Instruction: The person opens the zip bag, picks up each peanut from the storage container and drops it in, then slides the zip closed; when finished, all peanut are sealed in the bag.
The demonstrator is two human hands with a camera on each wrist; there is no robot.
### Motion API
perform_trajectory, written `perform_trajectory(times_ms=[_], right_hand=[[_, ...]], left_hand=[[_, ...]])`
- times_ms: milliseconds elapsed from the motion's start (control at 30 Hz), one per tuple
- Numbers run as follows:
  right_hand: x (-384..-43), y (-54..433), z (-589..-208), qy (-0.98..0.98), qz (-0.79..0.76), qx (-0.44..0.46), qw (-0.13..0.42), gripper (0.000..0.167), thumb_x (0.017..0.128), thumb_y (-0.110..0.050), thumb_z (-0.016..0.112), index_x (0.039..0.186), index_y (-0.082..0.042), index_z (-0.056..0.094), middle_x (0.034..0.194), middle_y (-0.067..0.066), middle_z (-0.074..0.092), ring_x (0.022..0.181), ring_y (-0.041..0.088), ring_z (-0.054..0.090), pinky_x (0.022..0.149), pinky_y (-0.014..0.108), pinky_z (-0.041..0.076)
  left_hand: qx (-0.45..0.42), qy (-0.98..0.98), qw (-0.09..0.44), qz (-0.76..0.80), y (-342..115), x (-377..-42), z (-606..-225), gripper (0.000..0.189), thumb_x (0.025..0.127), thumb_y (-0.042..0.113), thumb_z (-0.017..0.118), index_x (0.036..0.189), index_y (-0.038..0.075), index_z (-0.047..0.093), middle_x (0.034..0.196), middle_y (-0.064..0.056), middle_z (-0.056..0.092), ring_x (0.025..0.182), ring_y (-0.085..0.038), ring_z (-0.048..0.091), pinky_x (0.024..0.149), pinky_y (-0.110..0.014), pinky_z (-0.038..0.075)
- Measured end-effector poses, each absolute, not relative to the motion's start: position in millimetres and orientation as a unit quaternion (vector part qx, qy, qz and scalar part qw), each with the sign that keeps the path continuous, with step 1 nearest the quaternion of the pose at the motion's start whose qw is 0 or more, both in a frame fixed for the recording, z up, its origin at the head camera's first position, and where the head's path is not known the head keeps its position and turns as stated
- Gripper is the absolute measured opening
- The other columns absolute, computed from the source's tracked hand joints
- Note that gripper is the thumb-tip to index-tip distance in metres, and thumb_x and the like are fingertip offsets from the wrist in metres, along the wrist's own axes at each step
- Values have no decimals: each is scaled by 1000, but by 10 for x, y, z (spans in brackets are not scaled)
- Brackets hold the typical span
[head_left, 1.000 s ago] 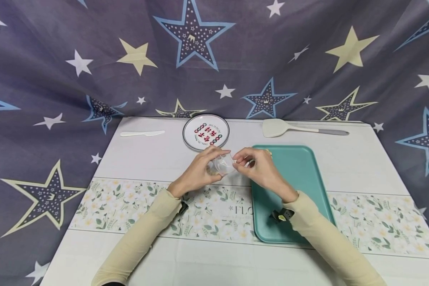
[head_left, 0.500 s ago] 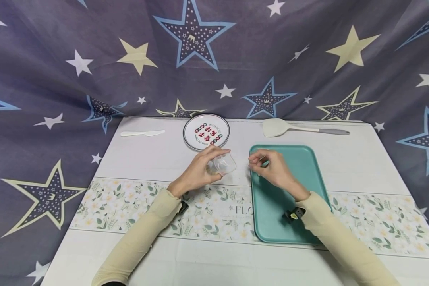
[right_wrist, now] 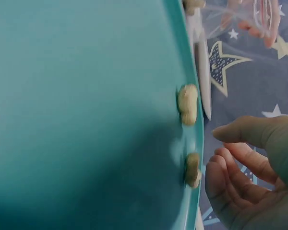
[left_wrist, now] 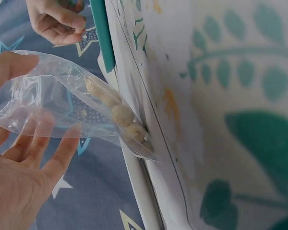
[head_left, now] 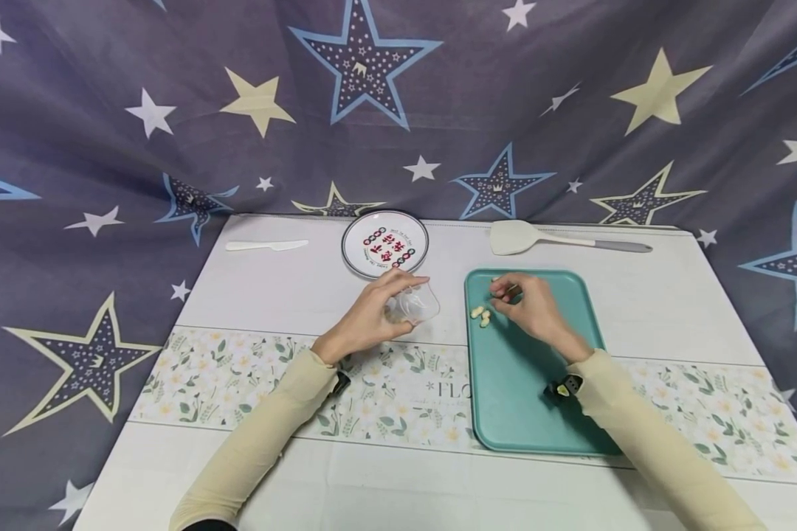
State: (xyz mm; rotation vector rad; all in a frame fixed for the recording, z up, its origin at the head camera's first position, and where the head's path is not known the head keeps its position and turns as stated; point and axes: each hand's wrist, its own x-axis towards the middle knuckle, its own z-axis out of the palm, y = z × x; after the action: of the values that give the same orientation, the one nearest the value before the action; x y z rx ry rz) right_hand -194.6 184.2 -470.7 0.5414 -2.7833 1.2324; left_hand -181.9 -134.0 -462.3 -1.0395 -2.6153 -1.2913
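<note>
My left hand holds a clear plastic bag by its mouth, thumb on one side and fingers on the other. Several unshelled peanuts lie in the bag's bottom end. Over the upper left part of the teal tray hovers my right hand. Its fingers are loosely bent, and the right wrist view shows a gap between thumb and fingers with nothing in it. Just left of these fingers, two peanuts lie inside the tray's left rim; in the right wrist view one peanut sits apart from the other.
A round white plate with red characters stands at the back middle, behind my left hand. A white plastic knife lies at the back left. Behind the tray lies a white spatula with a grey-ended handle. A star-patterned cloth hangs behind the table.
My right hand has moved right, away from the bag's mouth to over the tray, bringing the two peanuts into view. My left hand has stayed in place with the bag.
</note>
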Motion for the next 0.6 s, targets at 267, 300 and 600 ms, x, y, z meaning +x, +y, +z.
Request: perform_trajectory(times_ms=[267,300,600], right_hand=[[-2052,1934,-4719,-911,378,166,19,19,88,3,77,107,2,76,100,19,78,85,32,74,74,31,59],[-2058,1936,-4716,-912,376,163,17,19,88,2,77,107,1,76,101,19,78,85,32,74,75,34,60],[-2089,1939,-4735,-921,358,154,2,19,90,0,77,109,0,76,106,21,78,89,34,74,80,51,61]], left_hand=[[-336,-845,23,-415,-1344,-1816,-4622,76,76,6,84,147,14,59,126,-6,63,108,-24,60,95,-43,56],[-335,-846,22,-414,-1344,-1814,-4622,76,76,6,84,147,15,59,126,-6,63,108,-23,59,94,-41,55],[-331,-850,22,-410,-1350,-1802,-4604,76,77,7,83,148,15,59,128,-2,62,108,-18,58,88,-33,54]])
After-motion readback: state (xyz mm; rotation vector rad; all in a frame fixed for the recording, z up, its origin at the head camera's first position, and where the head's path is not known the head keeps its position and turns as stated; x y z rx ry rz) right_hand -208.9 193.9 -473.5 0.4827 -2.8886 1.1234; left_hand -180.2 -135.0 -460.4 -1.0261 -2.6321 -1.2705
